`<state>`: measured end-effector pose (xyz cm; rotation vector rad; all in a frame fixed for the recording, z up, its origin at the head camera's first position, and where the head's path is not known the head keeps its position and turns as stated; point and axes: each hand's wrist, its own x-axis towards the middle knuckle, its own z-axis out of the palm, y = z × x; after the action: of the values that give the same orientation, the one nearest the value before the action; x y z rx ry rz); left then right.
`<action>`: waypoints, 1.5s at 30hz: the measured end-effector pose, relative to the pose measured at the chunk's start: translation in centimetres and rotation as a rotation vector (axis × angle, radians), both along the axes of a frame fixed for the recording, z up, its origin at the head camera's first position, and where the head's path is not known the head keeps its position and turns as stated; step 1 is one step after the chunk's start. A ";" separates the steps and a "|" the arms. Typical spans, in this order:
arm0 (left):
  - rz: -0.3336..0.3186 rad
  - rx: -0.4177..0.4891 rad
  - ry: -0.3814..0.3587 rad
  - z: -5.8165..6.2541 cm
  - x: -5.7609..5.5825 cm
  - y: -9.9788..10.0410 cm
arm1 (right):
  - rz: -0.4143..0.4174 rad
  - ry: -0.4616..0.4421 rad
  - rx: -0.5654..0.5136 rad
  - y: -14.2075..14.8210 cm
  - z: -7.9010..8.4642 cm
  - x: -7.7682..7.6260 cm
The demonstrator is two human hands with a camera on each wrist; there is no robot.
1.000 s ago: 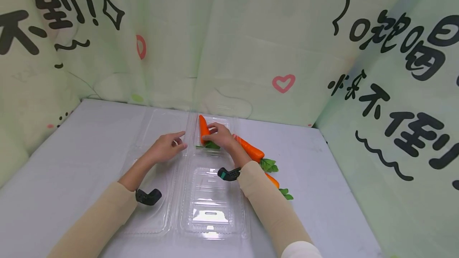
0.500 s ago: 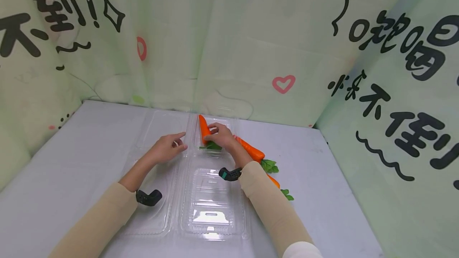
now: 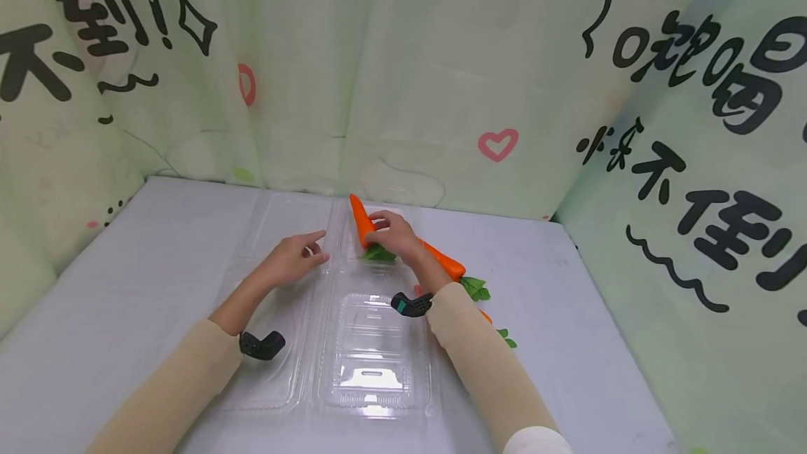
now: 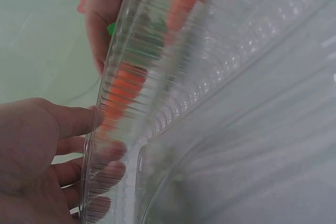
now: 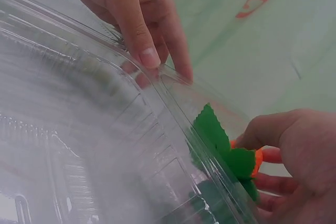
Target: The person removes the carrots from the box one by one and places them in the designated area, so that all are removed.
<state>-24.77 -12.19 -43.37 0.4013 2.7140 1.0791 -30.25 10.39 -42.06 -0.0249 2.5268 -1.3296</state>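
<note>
My right hand pinches a toy carrot near its leafy end, over the far clear plastic clamshell box. Green leaves hang below the fingers, and the orange tip points away to the back. My left hand grips the rim of the clear plastic box at the fold between lid and tray, its thumb on one side and fingers on the other. Through the ribbed wall in the left wrist view, orange carrot shapes show blurred.
A second carrot lies right of the boxes. Another carrot is partly hidden under my right sleeve. The near clear tray stands in front, with an open lid to its left. Printed curtains surround the table.
My right hand has shifted slightly right and up with the carrot, whose tip now reaches farther back. The left hand keeps its place on the rim.
</note>
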 end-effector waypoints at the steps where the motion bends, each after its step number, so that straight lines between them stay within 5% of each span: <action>1: 0.000 0.000 -0.001 0.0 0.0 0.0 | 0.001 -0.001 -0.004 0.1 0.0 0.0; 26: 0.008 -0.014 0.003 -0.2 -0.3 0.0 | 0.002 0.062 -0.083 2.2 2.6 1.5; 45: 0.010 0.005 0.022 -0.3 0.2 -0.1 | -0.026 0.070 -0.125 3.9 3.1 2.5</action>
<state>-24.58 -12.25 -43.70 0.4033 2.7362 1.0899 -27.72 14.31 -38.99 -0.0658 2.5052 -1.5202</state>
